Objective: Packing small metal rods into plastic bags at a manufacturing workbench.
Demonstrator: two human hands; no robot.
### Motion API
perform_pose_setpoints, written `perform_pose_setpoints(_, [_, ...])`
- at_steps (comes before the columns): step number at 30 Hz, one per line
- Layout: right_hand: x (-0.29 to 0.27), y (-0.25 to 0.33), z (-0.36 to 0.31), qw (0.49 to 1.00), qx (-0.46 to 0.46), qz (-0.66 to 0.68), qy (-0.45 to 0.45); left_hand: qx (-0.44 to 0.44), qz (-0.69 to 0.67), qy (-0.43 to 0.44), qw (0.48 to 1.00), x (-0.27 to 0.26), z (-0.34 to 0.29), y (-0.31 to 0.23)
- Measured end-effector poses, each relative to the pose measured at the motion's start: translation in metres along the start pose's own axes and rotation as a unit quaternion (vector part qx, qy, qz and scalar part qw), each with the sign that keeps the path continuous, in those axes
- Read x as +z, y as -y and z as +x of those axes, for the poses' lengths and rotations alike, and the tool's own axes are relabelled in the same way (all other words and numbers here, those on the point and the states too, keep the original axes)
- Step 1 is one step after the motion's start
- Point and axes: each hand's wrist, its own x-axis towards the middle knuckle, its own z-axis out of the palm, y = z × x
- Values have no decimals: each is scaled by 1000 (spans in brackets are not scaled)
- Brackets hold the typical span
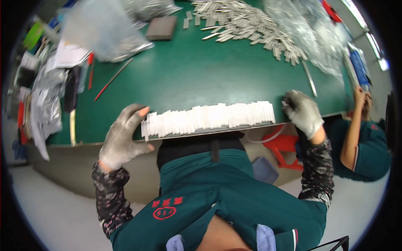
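Observation:
A long row of thin whitish strips (209, 116) lies side by side along the near edge of the green table. At the row's left end is my left hand (122, 136), in a pale grey glove with bare thumb and fingertip showing. Its thumb and fingers are spread apart, with nothing between them. Past the right end, my right hand (302, 112), gloved too, rests low over the table with its fingers curled in. A small pale bit shows at its fingertips, too little to name. Farther back lies a loose heap of similar strips (247, 25).
Clear plastic bags (102, 29) lie at the back left, another (312, 33) at the back right. A brown block (161, 28), a thin red-ended rod (113, 79) and a narrow strip (309, 78) lie on the table (184, 79). Another person (360, 138) sits at right near a red stool (282, 146).

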Motion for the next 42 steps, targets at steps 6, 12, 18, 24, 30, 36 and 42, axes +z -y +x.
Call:
perform_pose_setpoints(6, [-1,15,1,968,71,207,123,30,-33,18,999,4,2,8])
perform_pose_setpoints(12, [-7,5,-11,979,-110,155,73,19,-55,6,998,5,6,-2])
perform_pose_setpoints(18, [10,0,-7,989,-86,69,94,2,-66,13,998,3,9,-5])
perform_pose_setpoints(24, [1,7,-1,984,-104,88,113,20,-47,6,999,5,10,-7])
perform_pose_setpoints(30, [10,2,0,983,-148,92,60,9,-23,24,999,7,9,-3])
perform_pose_setpoints(36, [10,4,-1,984,-162,63,46,23,-23,17,999,8,7,-1])
perform_pose_setpoints(42, [5,-3,-8,980,-144,133,13,47,-7,-39,998,4,8,-1])
